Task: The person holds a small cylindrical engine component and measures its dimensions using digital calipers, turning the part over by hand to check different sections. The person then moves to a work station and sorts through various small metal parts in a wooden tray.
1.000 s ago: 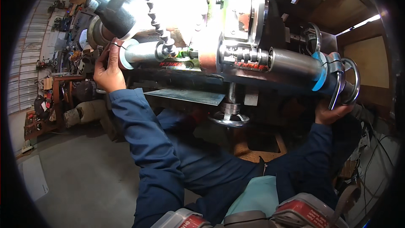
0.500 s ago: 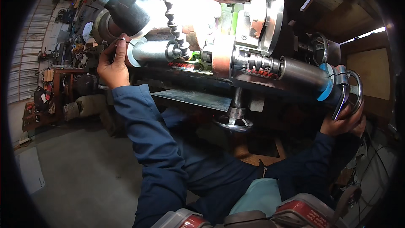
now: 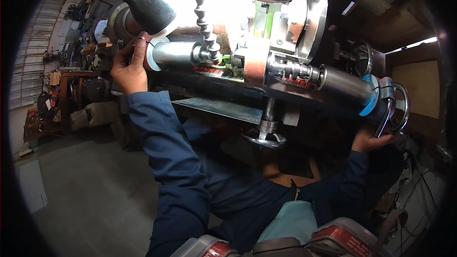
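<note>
My left hand [image 3: 131,70] is curled at the outer end of the left steel cylinder [image 3: 177,53], its thumb raised along the pale end collar [image 3: 153,57]. The fingers behind are partly hidden. Low at the far right, my right hand [image 3: 372,139] holds the lower part of a chrome handwheel [image 3: 403,107], its fingers bent round the rim beside a bent metal lever [image 3: 384,116]. The right steel cylinder [image 3: 345,85] has a blue band [image 3: 369,96] at its outer end. Between the cylinders, a ridged metal shaft [image 3: 295,69] lies along the machine.
A black lamp shade [image 3: 159,7] hangs over the left cylinder, with bright glare beside it. A segmented coolant hose [image 3: 204,24] comes down near the middle. Behind stands a large round wheel guard [image 3: 318,16]. Another handwheel [image 3: 264,139] sits below the machine's front.
My right hand has moved down and slightly left along the handwheel. My left hand stays at the left cylinder's end. The whole view has shifted slightly.
</note>
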A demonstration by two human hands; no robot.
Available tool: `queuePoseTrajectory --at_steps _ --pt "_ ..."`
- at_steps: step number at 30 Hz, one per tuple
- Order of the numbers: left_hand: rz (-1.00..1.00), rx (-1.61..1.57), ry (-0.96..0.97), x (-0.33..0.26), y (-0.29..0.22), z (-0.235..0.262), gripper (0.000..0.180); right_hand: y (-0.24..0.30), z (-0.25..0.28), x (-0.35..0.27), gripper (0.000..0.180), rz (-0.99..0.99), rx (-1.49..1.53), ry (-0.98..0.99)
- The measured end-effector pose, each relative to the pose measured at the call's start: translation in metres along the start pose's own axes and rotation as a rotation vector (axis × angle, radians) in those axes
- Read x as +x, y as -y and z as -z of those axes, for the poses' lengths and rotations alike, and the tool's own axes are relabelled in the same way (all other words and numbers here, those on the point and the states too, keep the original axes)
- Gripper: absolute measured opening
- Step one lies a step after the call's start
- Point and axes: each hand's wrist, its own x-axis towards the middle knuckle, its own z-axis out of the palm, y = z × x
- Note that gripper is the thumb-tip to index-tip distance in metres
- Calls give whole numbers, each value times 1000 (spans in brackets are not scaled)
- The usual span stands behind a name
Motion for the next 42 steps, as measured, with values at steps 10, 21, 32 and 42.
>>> queuePoseTrajectory --at_steps 10,21,32,42 --pt "50 18 -27 3 2 0 33 -25 1 19 41 31 -97 -2" --pt "25 22 -25 4 10 5 27 -27 -21 10 45 15 -90 -183" --pt "73 -8 -33 6 7 3 27 -5 -24 29 49 90 -75 -220" --pt "102 -47 -37 9 14 7 28 -3 -16 33 52 60 -96 -169"
